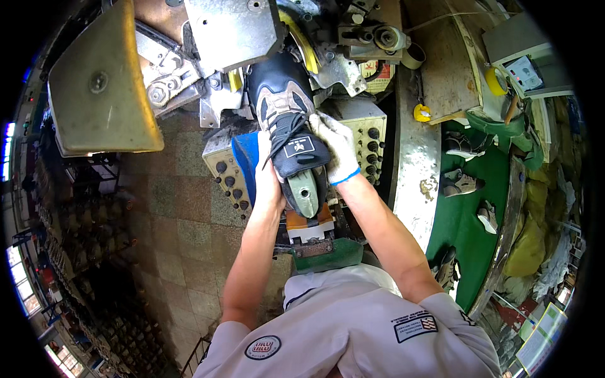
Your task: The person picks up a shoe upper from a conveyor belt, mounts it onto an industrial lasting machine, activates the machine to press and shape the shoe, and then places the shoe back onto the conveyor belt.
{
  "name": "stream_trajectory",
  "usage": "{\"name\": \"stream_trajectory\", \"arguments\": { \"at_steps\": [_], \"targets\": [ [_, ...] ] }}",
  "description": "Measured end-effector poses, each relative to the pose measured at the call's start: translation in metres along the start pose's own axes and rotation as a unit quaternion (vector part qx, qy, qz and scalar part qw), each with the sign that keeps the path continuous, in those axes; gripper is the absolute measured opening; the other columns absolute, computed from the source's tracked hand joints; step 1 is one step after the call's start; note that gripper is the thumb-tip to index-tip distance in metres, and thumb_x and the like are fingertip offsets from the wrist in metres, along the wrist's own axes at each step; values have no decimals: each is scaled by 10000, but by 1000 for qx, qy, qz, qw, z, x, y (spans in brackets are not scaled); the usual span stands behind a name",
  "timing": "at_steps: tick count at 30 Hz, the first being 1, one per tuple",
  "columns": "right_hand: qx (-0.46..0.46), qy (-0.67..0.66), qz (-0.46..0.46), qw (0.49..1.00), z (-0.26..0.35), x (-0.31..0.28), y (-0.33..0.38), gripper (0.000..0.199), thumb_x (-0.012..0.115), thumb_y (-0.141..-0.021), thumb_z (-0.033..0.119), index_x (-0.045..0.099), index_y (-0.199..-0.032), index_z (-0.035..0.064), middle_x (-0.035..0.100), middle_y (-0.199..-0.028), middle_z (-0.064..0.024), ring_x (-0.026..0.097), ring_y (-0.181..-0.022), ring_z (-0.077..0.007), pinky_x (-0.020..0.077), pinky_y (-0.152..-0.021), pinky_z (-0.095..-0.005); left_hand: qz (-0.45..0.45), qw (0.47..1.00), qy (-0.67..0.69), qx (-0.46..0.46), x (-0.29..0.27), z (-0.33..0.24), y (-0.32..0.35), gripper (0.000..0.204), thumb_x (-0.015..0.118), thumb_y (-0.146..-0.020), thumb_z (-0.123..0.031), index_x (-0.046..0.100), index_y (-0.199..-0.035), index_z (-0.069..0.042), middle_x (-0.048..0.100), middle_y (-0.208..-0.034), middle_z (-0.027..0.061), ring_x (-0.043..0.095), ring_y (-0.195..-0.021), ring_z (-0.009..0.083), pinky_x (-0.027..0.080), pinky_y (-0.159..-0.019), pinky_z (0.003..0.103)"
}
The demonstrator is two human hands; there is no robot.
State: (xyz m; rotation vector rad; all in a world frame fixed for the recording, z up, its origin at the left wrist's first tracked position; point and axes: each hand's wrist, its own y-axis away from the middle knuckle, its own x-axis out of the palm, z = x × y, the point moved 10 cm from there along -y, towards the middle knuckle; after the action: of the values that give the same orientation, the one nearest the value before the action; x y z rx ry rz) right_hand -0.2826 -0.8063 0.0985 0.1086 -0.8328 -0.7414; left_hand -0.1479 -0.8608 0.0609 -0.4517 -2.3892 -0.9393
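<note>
A black and greyish-brown sneaker upper (285,104) with black laces sits on a green shoe last (305,192). Its toe points away from me, under the metal plate (236,31) and between the jaws of a machine. My left hand (270,179) grips the shoe's left side near the heel, its fingers partly hidden by the shoe. On the other side my right hand (337,146), in a white glove with a blue cuff, is closed around the collar beside the tongue (297,148). The last's heel end, with a round hole, sticks out toward me between both wrists.
Control boxes with black knobs (373,133) flank the shoe below the machine. A large yellowed panel (97,82) hangs at the upper left. To the right, a green conveyor belt (463,223) carries several shoes behind a metal ledge (417,164). A tape roll (496,82) lies at upper right.
</note>
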Motion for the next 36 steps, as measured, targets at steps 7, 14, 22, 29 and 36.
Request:
{"name": "stream_trajectory", "arguments": {
  "at_steps": [7,14,22,29,36],
  "targets": [
    [34,0,-35,999,-39,-19,-7,243,683,-979,287,730,-1034,55,704,-919,1,635,-769,-74,501,-695,-245,91,995,30,-29,-2,1,-16,471,413,-1085,-415,570,-1320,-37,690,-1157,96,695,-984,196,574,-881,345],
    [23,3,-35,999,-37,-21,-7,239,705,-966,256,731,-964,18,703,-900,-16,623,-766,-87,503,-694,-253,61,998,-19,2,-4,-2,-14,532,440,-1068,-465,618,-1256,0,720,-1067,99,713,-878,177,581,-799,308],
    [-34,10,-15,999,-40,-16,-12,251,654,-999,248,726,-1008,8,701,-913,-20,610,-785,-78,495,-709,-240,66,993,-95,31,-13,-15,-30,494,431,-1073,-458,651,-1206,-36,715,-986,64,692,-816,155,568,-734,271],
    [-81,56,-24,995,-35,-22,-14,267,628,-1009,245,731,-991,0,704,-888,-20,596,-764,-72,481,-679,-245,62,985,-143,67,-19,-18,-36,500,425,-1081,-436,684,-1103,-9,712,-927,48,663,-751,118,546,-678,257],
    [-86,61,-30,994,-22,-14,-6,298,618,-1018,280,734,-975,9,710,-888,-16,605,-759,-68,491,-676,-248,73,973,-195,101,-21,-19,-30,525,417,-1080,-457,699,-1098,-14,717,-918,48,677,-762,112,552,-709,255]
  ]
}}
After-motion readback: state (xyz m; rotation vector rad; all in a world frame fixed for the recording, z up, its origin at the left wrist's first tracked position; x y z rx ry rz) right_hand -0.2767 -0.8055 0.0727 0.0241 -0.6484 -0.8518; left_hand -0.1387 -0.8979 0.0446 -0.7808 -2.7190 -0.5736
